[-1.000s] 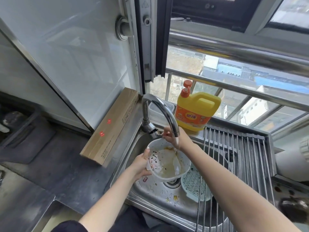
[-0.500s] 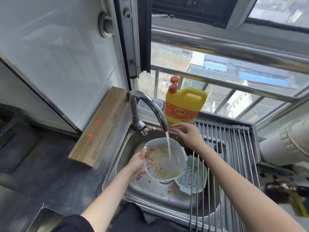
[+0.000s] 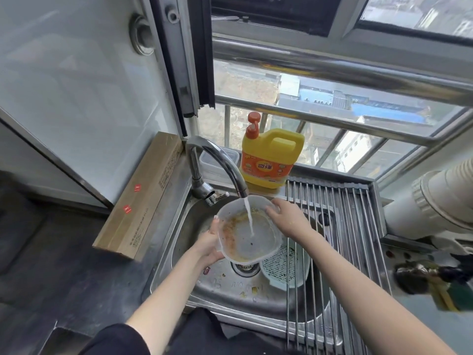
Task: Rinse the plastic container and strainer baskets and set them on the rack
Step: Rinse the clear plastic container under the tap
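Note:
A translucent plastic container (image 3: 258, 242) smeared with orange residue is held over the steel sink (image 3: 184, 234), under the running faucet (image 3: 217, 160). Water streams into it. My left hand (image 3: 211, 239) grips its left rim from below. My right hand (image 3: 285, 217) holds its far right rim, fingers curled over the edge. A pale green strainer basket (image 3: 284, 267) lies in the sink bottom, partly under the container. The roll-up metal rack (image 3: 340, 226) spans the right part of the sink.
A yellow detergent jug (image 3: 271, 155) stands behind the sink, beside a clear lidded box (image 3: 217, 160). A long cardboard box (image 3: 146, 196) leans along the left counter. A white ribbed pipe (image 3: 435, 198) and dark items sit to the right. Food scraps dot the sink floor.
The water started running into the container. My right hand left the faucet and came down onto the container's far right rim. The residue is washing toward the left side.

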`<state>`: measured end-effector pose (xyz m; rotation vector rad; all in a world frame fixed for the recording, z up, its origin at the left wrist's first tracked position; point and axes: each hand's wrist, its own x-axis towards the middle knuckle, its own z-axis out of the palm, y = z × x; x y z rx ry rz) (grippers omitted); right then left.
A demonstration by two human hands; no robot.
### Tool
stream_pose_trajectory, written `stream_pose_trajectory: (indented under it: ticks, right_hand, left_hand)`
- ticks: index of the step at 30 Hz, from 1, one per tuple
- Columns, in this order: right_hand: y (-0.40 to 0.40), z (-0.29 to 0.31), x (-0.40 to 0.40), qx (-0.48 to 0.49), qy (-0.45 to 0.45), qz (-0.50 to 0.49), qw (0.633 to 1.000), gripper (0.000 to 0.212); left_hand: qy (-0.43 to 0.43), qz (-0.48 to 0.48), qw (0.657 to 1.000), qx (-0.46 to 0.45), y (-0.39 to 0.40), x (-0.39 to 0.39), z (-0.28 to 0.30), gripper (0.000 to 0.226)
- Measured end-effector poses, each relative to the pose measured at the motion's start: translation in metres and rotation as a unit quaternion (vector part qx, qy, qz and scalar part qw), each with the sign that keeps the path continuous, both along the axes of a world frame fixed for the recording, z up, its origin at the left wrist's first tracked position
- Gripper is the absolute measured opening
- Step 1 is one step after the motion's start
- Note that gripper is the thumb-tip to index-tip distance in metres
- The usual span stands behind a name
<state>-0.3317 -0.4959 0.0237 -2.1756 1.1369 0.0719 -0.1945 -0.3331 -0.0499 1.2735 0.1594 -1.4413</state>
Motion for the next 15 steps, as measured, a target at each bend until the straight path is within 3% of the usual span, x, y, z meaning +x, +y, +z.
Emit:
stream_pose_trajectory:
  ticks: [5,10,13,15]
  right_hand:
    - [0.004,0.001,0.006,0.008,0.019,0.015,1.0,0.036]
    - [0.007,-0.01,-0.003,0.058,0.022,0.005,0.998,0.029]
    - [0.011,-0.011,-0.005,0.082,0.019,0.004,0.996,0.024]
    - [0.012,-0.012,-0.005,0.091,0.017,0.001,0.996,0.022]
  left_hand:
    - [-0.003,0.002,1.0,0.014,0.0,-0.001,-0.002,0.029]
    - [-0.034,-0.042,0.997,0.047,0.005,0.011,-0.007,0.042]
    - [-0.041,-0.042,0.996,0.068,0.007,0.018,-0.018,0.07]
    - [-0.036,-0.064,0.995,0.073,0.005,0.013,-0.003,0.057]
